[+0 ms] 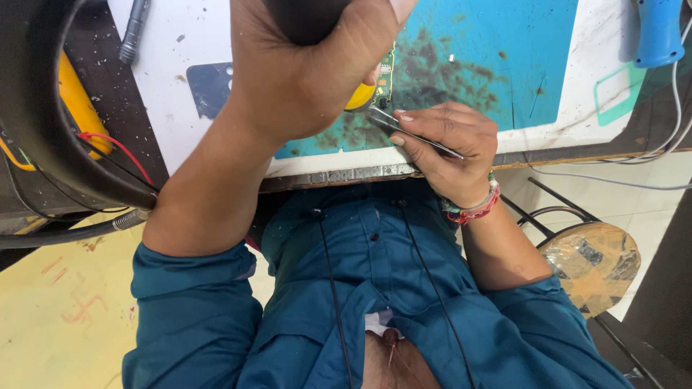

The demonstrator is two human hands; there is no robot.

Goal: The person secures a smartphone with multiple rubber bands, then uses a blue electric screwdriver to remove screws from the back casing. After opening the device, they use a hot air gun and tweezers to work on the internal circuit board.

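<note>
My left hand (303, 72) is raised close to the camera, closed around a thick dark handle (306, 18) that runs out of the top of the view. Below it, a yellow round part (360, 97) and a small green circuit board (386, 75) lie on a stained blue work mat (490, 57). My right hand (450, 148) rests at the bench's front edge and pinches metal tweezers (411, 133), whose tips point left toward the board. Most of the board is hidden behind my left hand.
A white bench top (180, 43) carries the mat. A thick black hose (43, 130) with yellow and red wires curves at the left. A blue tool handle (659, 32) with grey cables sits at top right. A round stool (591, 263) stands at the lower right.
</note>
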